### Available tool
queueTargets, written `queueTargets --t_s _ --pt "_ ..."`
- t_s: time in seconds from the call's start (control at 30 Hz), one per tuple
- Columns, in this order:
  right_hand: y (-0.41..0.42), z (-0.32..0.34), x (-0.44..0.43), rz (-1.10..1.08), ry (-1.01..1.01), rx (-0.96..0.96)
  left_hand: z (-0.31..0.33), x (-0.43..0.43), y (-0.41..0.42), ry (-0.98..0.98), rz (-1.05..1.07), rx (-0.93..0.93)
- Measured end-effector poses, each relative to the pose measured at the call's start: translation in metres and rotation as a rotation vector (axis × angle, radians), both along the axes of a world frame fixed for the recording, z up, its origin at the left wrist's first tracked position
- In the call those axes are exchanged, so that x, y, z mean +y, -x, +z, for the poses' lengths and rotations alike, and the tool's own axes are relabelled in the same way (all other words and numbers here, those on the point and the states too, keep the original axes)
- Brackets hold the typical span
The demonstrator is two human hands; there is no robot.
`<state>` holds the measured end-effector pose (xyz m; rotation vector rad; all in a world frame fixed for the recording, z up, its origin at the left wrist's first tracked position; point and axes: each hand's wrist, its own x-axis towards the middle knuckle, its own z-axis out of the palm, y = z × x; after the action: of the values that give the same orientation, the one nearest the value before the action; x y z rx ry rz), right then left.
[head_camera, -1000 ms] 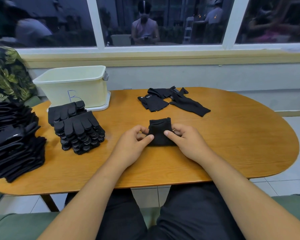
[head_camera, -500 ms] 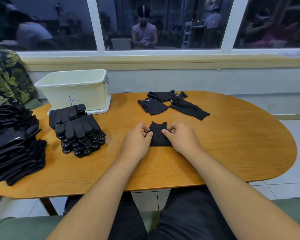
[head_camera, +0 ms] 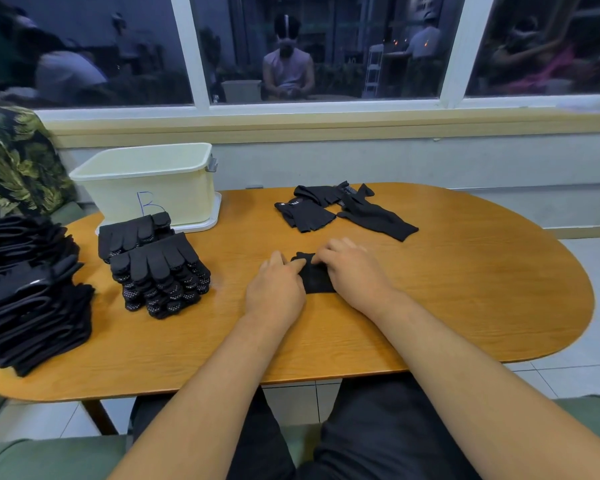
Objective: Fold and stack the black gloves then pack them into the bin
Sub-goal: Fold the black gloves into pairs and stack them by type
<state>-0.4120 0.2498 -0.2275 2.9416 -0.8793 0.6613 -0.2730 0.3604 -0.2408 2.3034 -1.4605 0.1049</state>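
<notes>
Here, the left hand (head_camera: 276,294) and right hand (head_camera: 354,271) each pinched the folded glove (head_camera: 317,284), mid-worktop (head_camera: 465,292).

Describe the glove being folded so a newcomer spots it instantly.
On the oval wooden table, look at the middle where the left hand and right hand meet. The folded glove lies between them, held by both. Unlike the loose gloves behind it and the dotted stack to the left, it is a compact block.
</notes>
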Motion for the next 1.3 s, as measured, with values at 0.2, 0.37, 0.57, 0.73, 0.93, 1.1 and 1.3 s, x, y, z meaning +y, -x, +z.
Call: queueTargets --t_s 0.2,0.37,0.57,0.73,0.93,1.1,1.3 --pt "0.006 -0.004 -0.004 0.002 -0.175 -0.052 0.007 0.013 -0.007 0.105 -0.108 -0.105" --pt "0.013 -0.003 0.004 0.036 -0.3 -0.078 0.006 0.025 -0.018 0.078 -0.401 -0.142" --pt "0.017 -0.003 0.013 0.108 -0.262 -0.056 0.004 0.018 -0.016 0.141 -0.365 -0.143" --pt "0.017 -0.003 0.016 0.139 -0.202 -0.09 0.006 0.021 -0.015 0.177 -0.356 -0.031" --pt "0.028 0.003 0.014 0.18 -0.677 -0.311 0.012 0.032 -0.01 0.369 -0.349 0.387" --pt "0.031 0.011 0.017 0.29 -0.946 -0.441 0.028 0.038 -0.007 0.557 -0.236 0.86" --pt "0.03 0.017 0.02 0.269 -1.214 -0.702 0.031 0.034 -0.013 0.385 -0.248 1.42"
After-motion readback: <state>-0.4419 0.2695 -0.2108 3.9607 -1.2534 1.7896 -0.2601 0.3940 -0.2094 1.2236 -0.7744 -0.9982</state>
